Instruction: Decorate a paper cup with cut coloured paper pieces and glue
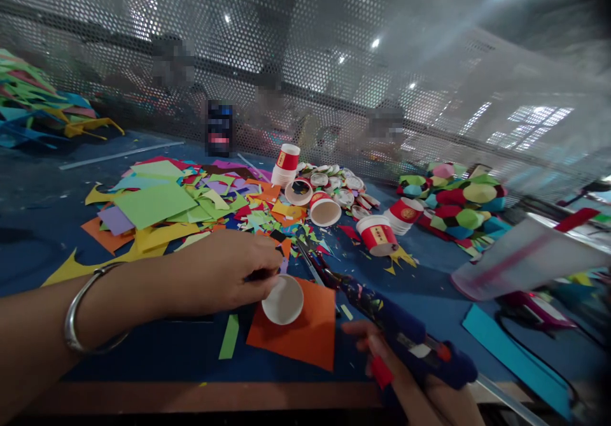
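Observation:
My left hand (pixel 248 267), a silver bangle on its wrist, has its fingers closed at the upper left edge of a small round white paper piece (pixel 282 300), which looks like a cup's bottom. That piece lies on an orange paper square (pixel 312 333) near the table's front edge. In my right hand (pixel 396 369) is a blue hot glue gun (pixel 391 314), a clear glue stick (pixel 510 400) jutting from its back end. The gun's nozzle points up and left, beyond the orange square. Part of the right hand is hidden behind the gun.
Coloured paper scraps (pixel 157 200) pile up at left. Red-and-white paper cups (pixel 377 235) and cut cup bottoms (pixel 329 181) lie ahead. Right are paper-covered pieces (pixel 465 200), a drink cup with straw (pixel 520 254) and a blue strip (pixel 515 359). A perforated screen (pixel 315 63) stands behind.

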Motion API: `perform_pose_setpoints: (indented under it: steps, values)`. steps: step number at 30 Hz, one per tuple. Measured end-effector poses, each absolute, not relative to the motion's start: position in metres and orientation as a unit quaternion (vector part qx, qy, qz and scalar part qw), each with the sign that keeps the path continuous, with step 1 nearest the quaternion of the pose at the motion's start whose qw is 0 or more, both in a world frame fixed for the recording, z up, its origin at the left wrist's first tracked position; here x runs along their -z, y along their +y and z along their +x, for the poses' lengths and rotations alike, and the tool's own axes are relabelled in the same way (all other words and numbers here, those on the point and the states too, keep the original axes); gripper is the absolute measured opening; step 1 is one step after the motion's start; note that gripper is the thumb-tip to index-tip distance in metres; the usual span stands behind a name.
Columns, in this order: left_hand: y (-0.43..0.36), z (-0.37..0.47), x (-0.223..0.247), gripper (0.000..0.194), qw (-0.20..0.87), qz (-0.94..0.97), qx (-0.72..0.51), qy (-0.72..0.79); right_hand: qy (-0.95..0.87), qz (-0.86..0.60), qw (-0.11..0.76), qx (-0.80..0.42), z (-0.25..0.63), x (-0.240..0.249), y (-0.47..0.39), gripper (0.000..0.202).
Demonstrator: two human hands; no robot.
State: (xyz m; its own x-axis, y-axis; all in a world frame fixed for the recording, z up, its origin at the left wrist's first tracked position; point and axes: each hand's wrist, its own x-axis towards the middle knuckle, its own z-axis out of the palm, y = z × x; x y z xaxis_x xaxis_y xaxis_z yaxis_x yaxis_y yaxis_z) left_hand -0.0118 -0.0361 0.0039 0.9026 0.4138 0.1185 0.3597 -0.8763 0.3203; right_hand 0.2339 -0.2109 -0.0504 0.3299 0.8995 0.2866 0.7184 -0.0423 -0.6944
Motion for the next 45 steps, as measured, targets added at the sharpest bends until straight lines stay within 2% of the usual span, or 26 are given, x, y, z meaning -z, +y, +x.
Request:
perform_pose_setpoints:
  steps: [5,9,13,22,25,31,33,36,38,45]
  values:
    - [-0.039,-0.015,-0.006,0.024,0.099,0.971,-0.148,0.156,-0.466,-0.717,0.503,-0.129,0.23,0.053,-0.212,0.027]
    - [-0.038,-0.015,-0.005,0.025,0.047,0.973,-0.186,0.127,-0.474,-0.716,0.5,-0.111,0.24,0.059,-0.216,0.016]
    - [-0.039,-0.015,-0.003,0.024,0.005,0.972,-0.212,0.097,-0.486,-0.719,0.49,-0.085,0.244,0.067,-0.215,0.019]
    - [-0.044,-0.014,-0.002,0.022,0.004,0.965,-0.253,0.069,-0.458,-0.698,0.521,-0.174,0.227,0.045,-0.202,0.022]
    - [-0.043,-0.012,0.003,0.022,0.071,0.953,-0.276,0.106,-0.458,-0.692,0.53,-0.176,0.225,0.039,-0.197,0.02]
    - [-0.039,-0.01,0.007,0.015,0.276,0.897,-0.272,0.211,-0.435,-0.694,0.557,-0.138,0.221,0.035,-0.195,0.017]
    - [-0.038,-0.009,0.008,0.027,0.352,0.867,-0.267,0.23,-0.428,-0.689,0.571,-0.125,0.223,0.033,-0.195,0.018]
    - [-0.038,-0.007,0.012,0.061,0.448,0.829,-0.235,0.238,-0.424,-0.677,0.586,-0.139,0.227,0.03,-0.193,0.023]
    - [-0.039,-0.004,0.014,0.075,0.488,0.814,-0.201,0.241,-0.432,-0.668,0.582,-0.169,0.228,0.026,-0.191,0.025]
    - [-0.046,0.006,0.014,0.08,0.67,0.712,-0.092,0.187,-0.422,-0.681,0.581,-0.144,0.221,0.017,-0.184,0.024]
